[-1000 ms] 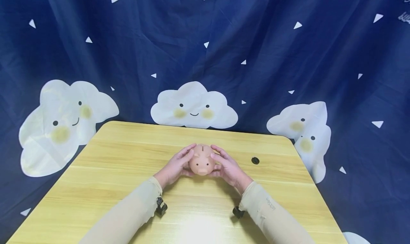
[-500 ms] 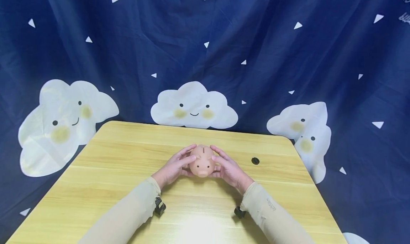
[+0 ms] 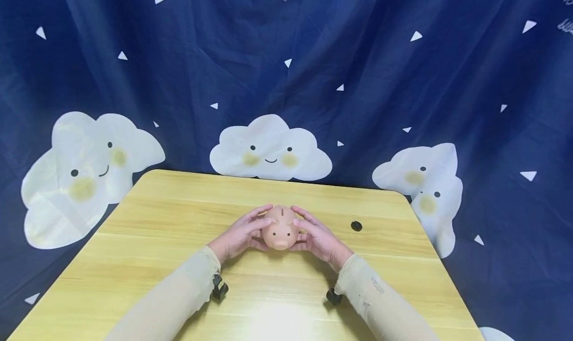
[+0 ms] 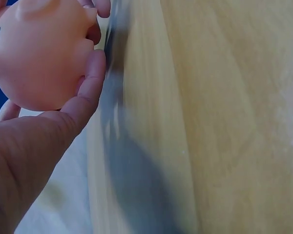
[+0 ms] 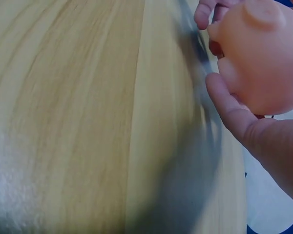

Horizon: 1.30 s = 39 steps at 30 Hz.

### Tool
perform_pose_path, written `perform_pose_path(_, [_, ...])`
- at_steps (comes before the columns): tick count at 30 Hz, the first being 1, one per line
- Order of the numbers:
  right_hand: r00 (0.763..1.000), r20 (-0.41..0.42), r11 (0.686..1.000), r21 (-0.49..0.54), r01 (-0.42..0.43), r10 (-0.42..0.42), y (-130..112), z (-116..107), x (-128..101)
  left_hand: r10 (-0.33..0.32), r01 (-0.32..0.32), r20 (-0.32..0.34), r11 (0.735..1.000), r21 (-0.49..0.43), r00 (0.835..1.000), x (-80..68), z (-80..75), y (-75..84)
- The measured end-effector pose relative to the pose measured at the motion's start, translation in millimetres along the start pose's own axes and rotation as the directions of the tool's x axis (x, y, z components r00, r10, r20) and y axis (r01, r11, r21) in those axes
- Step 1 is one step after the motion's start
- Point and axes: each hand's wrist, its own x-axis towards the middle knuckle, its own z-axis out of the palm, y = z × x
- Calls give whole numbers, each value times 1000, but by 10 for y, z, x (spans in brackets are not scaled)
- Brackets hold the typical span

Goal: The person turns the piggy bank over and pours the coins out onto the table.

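A pink piggy bank (image 3: 280,230) faces me in the head view, its coin slot on top. My left hand (image 3: 239,233) grips its left side, the thumb up near the ear. On the other side my right hand (image 3: 319,236) holds it the same way. In the left wrist view a finger (image 4: 94,73) of the left hand lies against one of the pig's feet. The right wrist view shows a finger (image 5: 224,100) of the right hand at another foot. The pig appears raised off the table, with shadows below it. Its back and underside are hidden.
A small round black plug-like disc (image 3: 356,226) lies on the wooden table (image 3: 179,201), right of the hands. Behind the table hangs a dark blue curtain (image 3: 250,42) with white clouds. Black wrist cameras, such as the left one (image 3: 219,287), hang under the cuffs.
Both hands have shifted slightly toward me with the piggy bank between them, and very slightly left. The black disc has stayed in place on the table.
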Motion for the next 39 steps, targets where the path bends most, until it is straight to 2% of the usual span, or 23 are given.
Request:
perform_pose_path(13, [1000, -28, 1000, -15, -5, 4, -7, -9, -3, 3, -4, 6, 1000, 13, 1000, 9, 30, 16])
perform_pose_path(23, [999, -44, 1000, -4, -14, 14, -39, 22, -25, -30, 31, -25, 999, 17, 999, 38, 50, 39])
perform_pose_path(28, [998, -57, 1000, -1, 2, -2, -35, 26, -22, -6, 7, -25, 1000, 24, 1000, 47, 55, 48])
perform_pose_path(36, [999, -54, 1000, 17, -2, 3, 10, -22, -11, -37, 38, -54, 999, 25, 998, 70, 101, 44])
perform_pose_path(39, [998, -55, 1000, 18, 9, -8, 16, -31, -11, -20, 21, -40, 999, 30, 999, 77, 95, 30])
